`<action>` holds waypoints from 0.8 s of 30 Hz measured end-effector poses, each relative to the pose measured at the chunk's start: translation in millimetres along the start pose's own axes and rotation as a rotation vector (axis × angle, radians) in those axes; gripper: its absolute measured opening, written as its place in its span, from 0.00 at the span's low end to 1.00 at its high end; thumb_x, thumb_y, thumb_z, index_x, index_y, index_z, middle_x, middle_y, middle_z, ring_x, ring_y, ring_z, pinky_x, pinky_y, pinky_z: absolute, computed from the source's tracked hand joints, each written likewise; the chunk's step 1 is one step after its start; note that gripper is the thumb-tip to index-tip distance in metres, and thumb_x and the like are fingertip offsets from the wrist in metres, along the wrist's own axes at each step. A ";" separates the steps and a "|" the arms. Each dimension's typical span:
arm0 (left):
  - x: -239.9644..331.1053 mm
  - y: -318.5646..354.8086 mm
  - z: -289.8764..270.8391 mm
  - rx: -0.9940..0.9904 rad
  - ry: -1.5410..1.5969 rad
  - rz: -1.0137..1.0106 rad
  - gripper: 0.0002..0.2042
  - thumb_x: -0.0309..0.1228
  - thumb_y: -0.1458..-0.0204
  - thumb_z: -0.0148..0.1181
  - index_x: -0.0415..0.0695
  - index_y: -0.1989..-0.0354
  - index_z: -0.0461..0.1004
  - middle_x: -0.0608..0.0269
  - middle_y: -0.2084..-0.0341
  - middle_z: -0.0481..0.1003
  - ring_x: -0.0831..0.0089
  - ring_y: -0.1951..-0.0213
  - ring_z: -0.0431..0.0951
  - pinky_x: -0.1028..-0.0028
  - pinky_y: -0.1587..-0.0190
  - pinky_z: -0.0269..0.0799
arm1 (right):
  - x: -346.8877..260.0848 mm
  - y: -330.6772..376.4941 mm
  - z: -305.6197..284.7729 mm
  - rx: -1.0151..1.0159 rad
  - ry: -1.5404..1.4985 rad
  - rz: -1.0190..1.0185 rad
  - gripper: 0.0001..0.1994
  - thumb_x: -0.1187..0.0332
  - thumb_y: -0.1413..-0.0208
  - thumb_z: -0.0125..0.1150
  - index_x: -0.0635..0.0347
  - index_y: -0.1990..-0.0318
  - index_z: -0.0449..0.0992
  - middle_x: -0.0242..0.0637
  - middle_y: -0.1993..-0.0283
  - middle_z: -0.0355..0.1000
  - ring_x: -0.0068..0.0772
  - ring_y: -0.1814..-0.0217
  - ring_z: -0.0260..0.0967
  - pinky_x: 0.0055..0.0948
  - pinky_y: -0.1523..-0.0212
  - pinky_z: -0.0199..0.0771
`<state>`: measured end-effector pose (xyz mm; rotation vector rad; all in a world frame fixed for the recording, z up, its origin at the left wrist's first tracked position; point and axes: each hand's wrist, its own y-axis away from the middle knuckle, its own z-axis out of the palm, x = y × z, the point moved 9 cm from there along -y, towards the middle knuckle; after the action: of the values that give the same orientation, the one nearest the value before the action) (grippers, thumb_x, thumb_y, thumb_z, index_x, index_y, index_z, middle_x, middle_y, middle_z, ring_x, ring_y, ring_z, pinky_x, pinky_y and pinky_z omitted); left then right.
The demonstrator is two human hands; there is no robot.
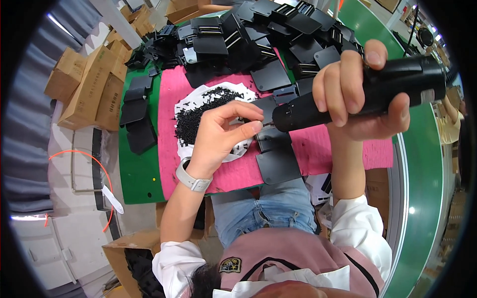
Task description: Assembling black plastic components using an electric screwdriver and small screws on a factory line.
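My right hand (355, 94) is wrapped around a black electric screwdriver (300, 111), held nearly level with its bit toward the left. At the bit's tip, the thumb and forefinger of my left hand (218, 131) are pinched together; whatever is between them is too small to make out. Just beneath the tip lies a black hinged plate part (278, 161) on the pink mat (313, 149). Beside and partly behind my left hand, a heap of small black screws (190, 124) is spread on a white sheet (232, 156).
Black plate parts (211, 44) are piled across the far side of the green table (136, 184). One more black hinged part (136, 111) rests left of the mat. Cardboard boxes (89, 89) stand at the left, and an open box (117, 251) sits low at my left side.
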<state>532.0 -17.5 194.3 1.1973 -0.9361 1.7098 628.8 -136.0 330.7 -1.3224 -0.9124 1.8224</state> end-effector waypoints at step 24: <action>-7.3 27.7 14.5 0.155 -0.660 0.088 0.04 0.20 0.54 0.63 0.36 0.72 0.74 0.64 0.78 0.73 0.80 0.77 0.74 0.82 0.74 0.68 | 30.7 18.2 -20.1 0.289 0.370 0.453 0.25 0.56 0.52 0.61 0.66 0.55 0.60 0.35 0.81 0.61 0.21 0.88 0.56 0.18 0.88 0.57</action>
<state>513.0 -42.6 188.1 1.9084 -1.2660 1.4867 638.6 -116.3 296.1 -1.6899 -0.1505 1.8509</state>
